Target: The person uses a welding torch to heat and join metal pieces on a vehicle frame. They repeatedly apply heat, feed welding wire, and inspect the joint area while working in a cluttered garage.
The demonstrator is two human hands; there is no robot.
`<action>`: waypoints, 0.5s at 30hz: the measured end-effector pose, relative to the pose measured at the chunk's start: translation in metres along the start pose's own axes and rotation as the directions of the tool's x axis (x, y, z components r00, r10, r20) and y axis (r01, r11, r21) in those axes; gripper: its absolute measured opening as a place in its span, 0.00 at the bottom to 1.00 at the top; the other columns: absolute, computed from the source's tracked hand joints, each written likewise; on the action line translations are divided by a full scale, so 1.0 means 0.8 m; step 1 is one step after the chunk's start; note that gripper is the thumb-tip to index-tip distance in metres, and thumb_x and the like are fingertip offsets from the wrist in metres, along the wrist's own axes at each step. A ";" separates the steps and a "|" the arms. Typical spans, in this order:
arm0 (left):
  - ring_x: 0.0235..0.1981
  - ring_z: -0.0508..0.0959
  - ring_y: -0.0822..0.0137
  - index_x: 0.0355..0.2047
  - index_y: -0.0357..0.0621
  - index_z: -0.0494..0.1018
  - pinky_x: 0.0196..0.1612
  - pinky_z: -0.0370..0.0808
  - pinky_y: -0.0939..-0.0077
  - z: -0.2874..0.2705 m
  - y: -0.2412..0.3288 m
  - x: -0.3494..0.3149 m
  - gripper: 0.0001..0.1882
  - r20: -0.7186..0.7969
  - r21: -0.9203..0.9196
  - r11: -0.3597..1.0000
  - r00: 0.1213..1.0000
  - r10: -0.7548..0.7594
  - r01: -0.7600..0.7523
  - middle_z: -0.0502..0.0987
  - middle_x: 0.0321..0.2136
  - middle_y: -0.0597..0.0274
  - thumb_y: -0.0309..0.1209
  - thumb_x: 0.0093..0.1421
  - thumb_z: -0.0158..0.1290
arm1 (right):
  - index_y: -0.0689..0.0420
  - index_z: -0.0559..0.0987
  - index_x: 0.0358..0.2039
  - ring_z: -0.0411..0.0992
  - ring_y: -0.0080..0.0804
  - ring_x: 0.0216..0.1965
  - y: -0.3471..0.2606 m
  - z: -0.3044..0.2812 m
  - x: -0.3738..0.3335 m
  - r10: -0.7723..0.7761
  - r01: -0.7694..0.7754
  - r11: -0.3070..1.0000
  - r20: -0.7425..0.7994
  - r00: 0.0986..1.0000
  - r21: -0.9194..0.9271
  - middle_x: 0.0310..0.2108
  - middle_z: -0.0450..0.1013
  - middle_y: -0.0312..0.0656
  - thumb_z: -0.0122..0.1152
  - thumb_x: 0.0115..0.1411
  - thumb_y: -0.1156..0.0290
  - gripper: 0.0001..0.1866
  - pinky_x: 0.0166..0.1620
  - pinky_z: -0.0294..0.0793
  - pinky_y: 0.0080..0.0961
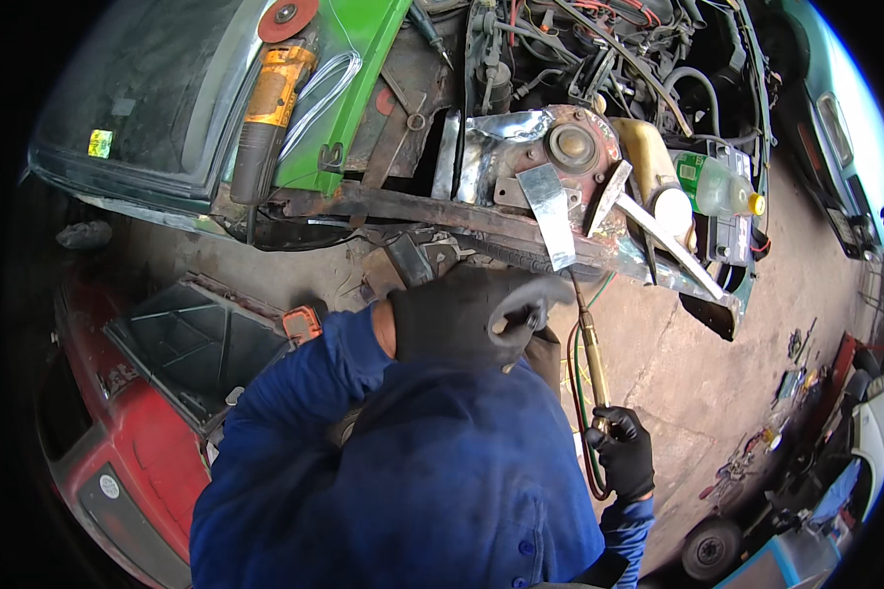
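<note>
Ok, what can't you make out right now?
In the head view:
Left hand: its curl hides whether it holds anything.
Torch tip: too small to tell if lit.
Torch handle: partly covered by the right hand.
Tire: mostly hidden by the fender.
Engine: cut by the top edge.

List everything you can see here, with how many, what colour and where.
Main things visible:
Torch: one, brass, centre-right
Hoses: two, red and green, by the torch
Metal strip: one, silver, upper centre
Hammer: one, silver, right of the strip
Bottle: one, clear, green-labelled, upper right
Engine: one, dark, top
Grinder: one, yellow and black, upper left
Panel: one, green, beside the grinder
Red car: one, red, lower left
Wheel: one, dark, lower right
Floor clutter: uncountable, mixed, right
Left hand: one, black-gloved, centre
Right hand: one, black-gloved, holding the torch
</note>
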State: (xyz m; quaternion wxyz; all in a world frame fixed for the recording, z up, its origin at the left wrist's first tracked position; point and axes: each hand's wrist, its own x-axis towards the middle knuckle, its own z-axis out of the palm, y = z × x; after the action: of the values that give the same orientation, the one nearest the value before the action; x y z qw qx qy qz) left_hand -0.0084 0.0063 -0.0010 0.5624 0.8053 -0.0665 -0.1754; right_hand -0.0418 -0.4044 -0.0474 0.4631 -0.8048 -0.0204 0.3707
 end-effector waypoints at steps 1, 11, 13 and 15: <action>0.39 0.84 0.59 0.66 0.44 0.73 0.46 0.81 0.64 0.012 -0.015 -0.014 0.29 0.016 0.009 0.999 0.998 0.054 -0.054 0.83 0.41 0.56 0.23 0.63 0.59 | 0.59 0.85 0.50 0.72 0.17 0.37 -0.013 0.006 -0.019 0.121 -0.122 0.992 0.025 0.992 0.039 0.47 0.78 0.32 0.78 0.61 0.76 0.17 0.42 0.74 0.22; 0.41 0.81 0.71 0.63 0.42 0.74 0.44 0.77 0.73 0.019 -0.098 -0.091 0.20 0.359 -0.557 0.804 0.933 0.006 0.209 0.81 0.48 0.58 0.33 0.74 0.59 | 0.64 0.86 0.46 0.79 0.34 0.48 -0.134 0.060 -0.150 0.177 -0.164 0.967 -0.051 0.983 0.196 0.47 0.78 0.45 0.85 0.49 0.76 0.23 0.54 0.79 0.32; 0.41 0.80 0.72 0.63 0.40 0.73 0.44 0.77 0.74 0.015 -0.099 -0.099 0.19 0.373 -0.613 0.745 0.928 -0.020 0.262 0.81 0.44 0.61 0.34 0.77 0.57 | 0.65 0.86 0.45 0.79 0.35 0.48 -0.148 0.063 -0.169 0.175 -0.151 0.963 -0.089 0.981 0.222 0.47 0.78 0.46 0.86 0.47 0.75 0.24 0.54 0.78 0.33; 0.40 0.80 0.72 0.65 0.38 0.73 0.44 0.77 0.73 0.017 -0.091 -0.100 0.20 0.280 -0.737 0.641 0.960 -0.001 0.215 0.81 0.39 0.63 0.35 0.79 0.56 | 0.65 0.86 0.45 0.79 0.36 0.47 -0.154 0.069 -0.179 0.147 -0.113 0.966 -0.137 0.980 0.233 0.48 0.78 0.46 0.86 0.45 0.74 0.25 0.54 0.78 0.33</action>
State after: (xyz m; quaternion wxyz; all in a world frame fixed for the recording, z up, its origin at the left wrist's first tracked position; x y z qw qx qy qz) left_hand -0.0942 0.0448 -0.0558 0.8230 0.4678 -0.0096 -0.3221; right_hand -0.1414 -0.3482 0.1126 0.5257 -0.7731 0.1100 0.3374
